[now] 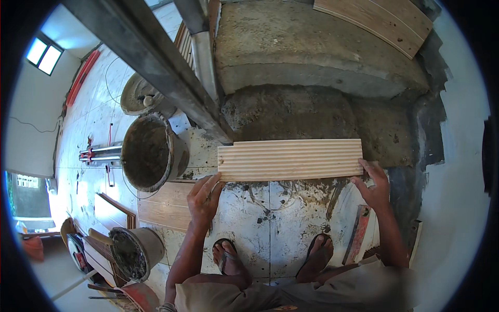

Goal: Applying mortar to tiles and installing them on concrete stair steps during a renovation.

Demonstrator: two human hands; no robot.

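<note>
Ridged board (291, 161), one: left hand (204, 197), right hand (376, 187) pinching near corners; underside hidden. Shorts (223, 297): mark too small to read.

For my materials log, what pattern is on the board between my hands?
The board has lengthwise cream and brown stripes, clearest in the head view.

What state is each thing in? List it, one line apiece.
Ribbed board: ridged face up, held at both ends.
Left hand: gripping the near left corner.
Right hand: gripping the right end.
Large bucket: upright, open, caked inside.
Small bucket: upright, open, dark mix inside.
White floor tiles: spattered.
Wood-grain board: lying face up, specked.
</note>
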